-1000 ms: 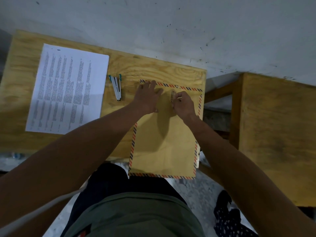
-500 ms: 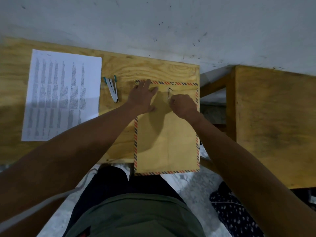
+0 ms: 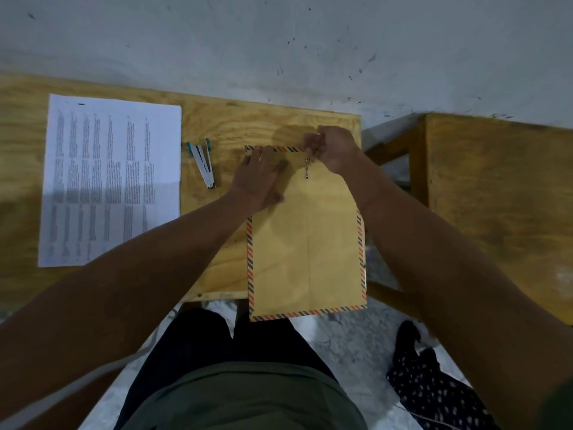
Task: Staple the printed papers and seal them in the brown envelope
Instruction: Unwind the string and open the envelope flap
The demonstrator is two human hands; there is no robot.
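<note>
Nearest, my left hand (image 3: 259,178) lies flat and open on the brown striped-edge paper envelope (image 3: 307,249), its long axis running away from me; beyond, my right hand (image 3: 333,147) pinches its top flap, printed white papers (image 3: 111,178) well left.

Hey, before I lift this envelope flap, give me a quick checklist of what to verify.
1. Brown envelope flat under the left hand: ok, though its near end overhangs the table edge.
2. Right hand at the flap's top edge by the string clasp: ok.
3. String fully unwound: cannot tell.
4. Printed papers within reach: ok, at the left of the table.
5. Papers stapled: cannot tell.
6. Stapler clear of the envelope: ok, between papers and envelope.
</note>
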